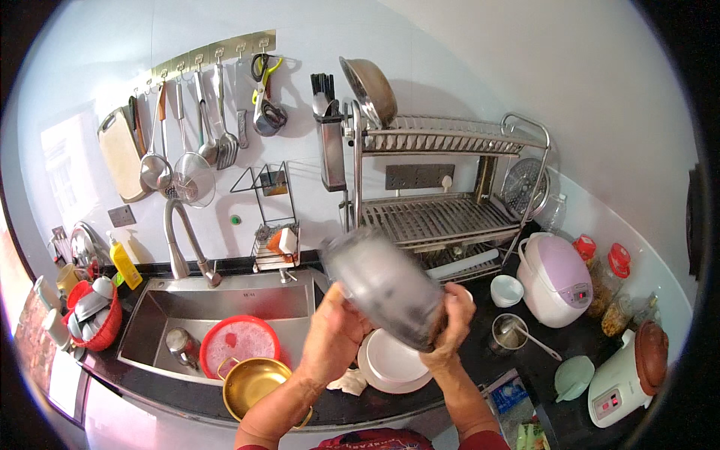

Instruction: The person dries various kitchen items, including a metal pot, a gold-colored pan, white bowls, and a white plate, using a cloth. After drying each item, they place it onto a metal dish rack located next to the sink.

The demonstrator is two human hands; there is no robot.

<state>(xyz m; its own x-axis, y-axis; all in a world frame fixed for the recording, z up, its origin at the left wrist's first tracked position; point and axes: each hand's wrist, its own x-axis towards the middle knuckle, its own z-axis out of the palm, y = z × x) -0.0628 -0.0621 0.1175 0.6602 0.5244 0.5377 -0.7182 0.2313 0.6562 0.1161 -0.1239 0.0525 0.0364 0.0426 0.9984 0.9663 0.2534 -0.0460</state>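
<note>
Two bare hands hold a round metal pot (pixel 386 281) up over the counter (pixel 484 364), in front of the dish rack. The pot is tipped on its side, gray and shiny, but blurry. The left hand (pixel 335 337) has its thumb pressed on the pot's side; I cannot tell how all its other fingers sit. The right hand (pixel 450 319) grips the other end, its fingers bent around the edge.

Below the hands, a smooth white bowl (pixel 397 358) sits on a flat, round plate (pixel 390 388). A soft, crumpled cloth (pixel 349 382) lies just beside the plate. A shiny gold pan (pixel 251 386) with thin loop handles is near the left arm.

Behind the pan, the steel sink (pixel 240 301) is a boxy shape. In it are a round red plastic basin (pixel 231 321) of foamy water and a metal cup (pixel 180 343). To the right, a small steel pot (pixel 510 341) has a ladle in it, near a round, smooth rice cooker (pixel 555 281).

Farther back stands the dish rack (pixel 435 217), made of thin metal bars. A bendy-necked faucet (pixel 184 232) rises behind the sink. On the wall hang a wire mesh strainer (pixel 196 180) and a flat cutting board (pixel 120 157).
</note>
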